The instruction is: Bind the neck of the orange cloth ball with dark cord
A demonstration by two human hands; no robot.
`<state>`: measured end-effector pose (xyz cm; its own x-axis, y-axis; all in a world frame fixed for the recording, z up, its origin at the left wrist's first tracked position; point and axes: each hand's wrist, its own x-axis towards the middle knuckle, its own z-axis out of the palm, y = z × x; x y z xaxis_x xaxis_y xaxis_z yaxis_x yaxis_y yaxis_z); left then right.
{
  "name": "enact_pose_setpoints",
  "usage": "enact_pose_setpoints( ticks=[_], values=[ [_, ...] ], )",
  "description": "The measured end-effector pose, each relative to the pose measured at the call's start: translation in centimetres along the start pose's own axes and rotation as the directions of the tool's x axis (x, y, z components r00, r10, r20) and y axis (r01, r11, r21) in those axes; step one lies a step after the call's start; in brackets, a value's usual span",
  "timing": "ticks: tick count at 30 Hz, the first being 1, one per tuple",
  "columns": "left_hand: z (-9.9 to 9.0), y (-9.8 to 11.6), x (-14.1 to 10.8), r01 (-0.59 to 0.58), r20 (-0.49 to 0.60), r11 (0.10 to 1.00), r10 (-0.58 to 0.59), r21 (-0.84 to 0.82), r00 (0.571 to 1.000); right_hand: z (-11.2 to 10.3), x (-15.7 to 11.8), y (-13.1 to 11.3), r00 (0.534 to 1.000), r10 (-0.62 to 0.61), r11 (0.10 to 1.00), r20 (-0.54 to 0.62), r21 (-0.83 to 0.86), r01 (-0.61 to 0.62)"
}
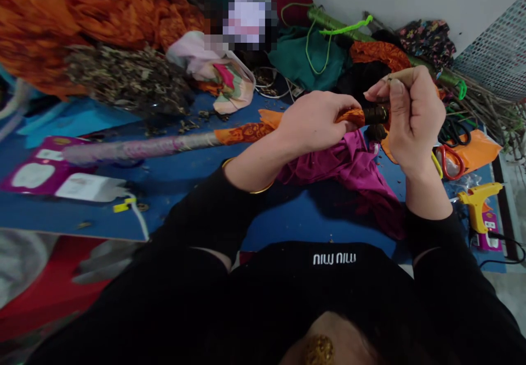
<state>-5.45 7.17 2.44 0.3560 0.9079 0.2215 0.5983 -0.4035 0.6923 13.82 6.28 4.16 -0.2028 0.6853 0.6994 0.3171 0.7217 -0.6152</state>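
A long stick (176, 144) lies across the blue table, wrapped in shiny tape on the left and orange patterned cloth farther right. My left hand (314, 121) is closed around its cloth-covered part. Just beyond that hand, a dark wrapped section (375, 115) shows on the stick. My right hand (415, 110) is beside this dark end, thumb and fingers pinched together on something too small to make out. Beneath my hands, magenta cloth (349, 165) is bunched on the table.
Orange cloth (102, 11) and dried leaves (127, 77) are heaped at the back left. On the right are red-handled scissors (454, 162) and a yellow glue gun (478, 203). A white plug (88, 187) lies at the left. Green and floral cloths fill the back.
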Motion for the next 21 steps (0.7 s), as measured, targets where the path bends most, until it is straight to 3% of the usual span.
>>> enact_pose_setpoints(
  ticks=[4, 10, 14, 17, 21],
  values=[
    [0.1, 1.0, -0.4, -0.046, 0.02, 0.96, 0.042, 0.278, 0.999, 0.1, 0.0, 0.5, 0.999, 0.029, 0.996, 0.036, -0.088, -0.026],
    [0.6, 1.9, -0.7, -0.121, 0.014, 0.883, 0.128, 0.454, 0.992, -0.1, 0.3, 0.7, 0.997, 0.068, 0.984, 0.046, -0.17, -0.06],
    [0.7, 2.8, -0.6, -0.146, 0.11, 0.784, 0.099, 0.603, 0.989, -0.1, 0.3, 0.4, 0.994, 0.096, 0.98, 0.047, -0.179, -0.086],
    [0.7, 3.2, -0.5, -0.162, 0.153, 0.748, 0.082, 0.644, 0.985, -0.1, 0.2, 0.3, 0.991, 0.12, 0.981, 0.061, -0.161, -0.109],
    [0.6, 3.1, -0.5, -0.153, 0.129, 0.782, 0.093, 0.604, 0.987, 0.1, 0.3, 0.8, 0.989, 0.129, 0.986, 0.068, -0.112, -0.12]
  ],
)
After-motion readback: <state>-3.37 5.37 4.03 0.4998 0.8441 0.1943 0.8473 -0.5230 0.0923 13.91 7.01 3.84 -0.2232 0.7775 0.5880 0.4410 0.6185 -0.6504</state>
